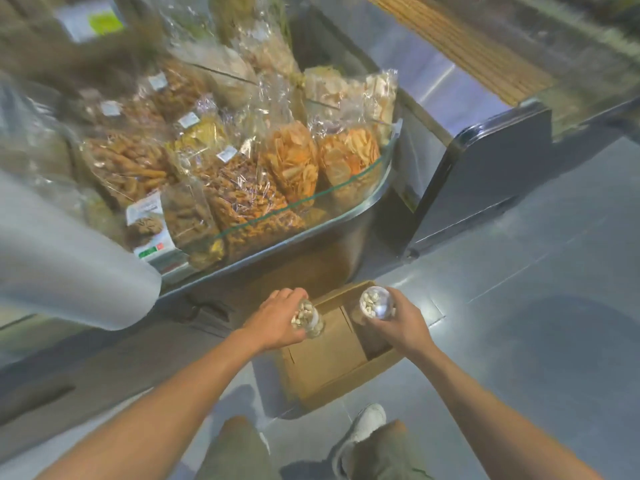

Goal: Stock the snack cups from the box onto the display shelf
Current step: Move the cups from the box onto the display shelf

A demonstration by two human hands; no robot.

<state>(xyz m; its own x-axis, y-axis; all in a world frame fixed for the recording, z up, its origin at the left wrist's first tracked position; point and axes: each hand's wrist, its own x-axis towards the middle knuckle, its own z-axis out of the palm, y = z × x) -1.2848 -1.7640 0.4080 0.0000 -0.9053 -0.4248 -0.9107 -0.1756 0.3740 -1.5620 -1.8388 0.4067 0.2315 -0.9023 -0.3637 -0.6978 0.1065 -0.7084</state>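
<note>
- Nearest to me, olive trouser legs [235,452] and a white shoe [369,422] stand on the smooth, glossy grey floor [519,271].
- The left hand [277,320] is wrapped around a clear plastic snack cup [308,318], with the fingers curled over its side. The cup is tilted, and pale, nut-like pieces show through its wall.
- The right hand [398,323] grasps a second snack cup [375,303] from the side. Its round, shiny top faces me and catches a glare, with pale pieces visible beneath it.
- I see both cups held in the air just above the cardboard box [332,358], which sits on the floor. It is matte brown and rectangular, with flaps folded inward over its left part. The open right part is in shadow, and I cannot tell what it holds.
- Beyond the box is the display shelf [311,199], with a low glass rim that curves round one corner above a metal-looking base.
- The shelf is crowded with crinkly cellophane bags [294,161] of thin orange chips and stick-shaped fried snacks, several with small white labels. A cookie pack [149,226] with a printed label stands at the front left.
- To the right of the shelf, a flat dark panel [485,174] with a rounded top corner rises from the floor.
</note>
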